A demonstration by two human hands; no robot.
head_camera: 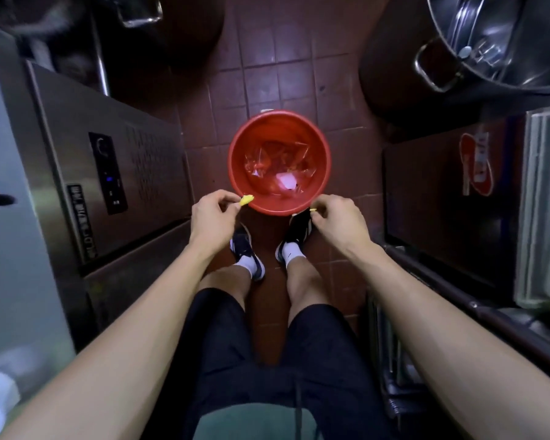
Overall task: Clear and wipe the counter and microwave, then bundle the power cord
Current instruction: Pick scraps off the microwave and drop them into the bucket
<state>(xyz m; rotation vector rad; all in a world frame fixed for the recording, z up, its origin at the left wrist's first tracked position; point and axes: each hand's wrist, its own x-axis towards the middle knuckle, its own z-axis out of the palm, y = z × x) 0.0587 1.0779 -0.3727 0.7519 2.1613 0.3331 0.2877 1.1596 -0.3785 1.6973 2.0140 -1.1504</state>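
Dark red tiled floor (267, 81) between steel appliances, red bin (280, 161) standing just ahead of black shoes (269, 246). Left hand (211, 214) pinching a yellow scrap (246, 200) at the bin's near rim; right hand (334, 215) pinching a smaller yellow bit (312, 210) beside that rim.

A commercial kitchen is showing itself here: a stainless-steel refrigerator (108, 173) with a control panel is standing at nine o'clock, a huge steel stockpot (496, 42) is looming at one o'clock, and dark red floor tiles (267, 68) are running between them.
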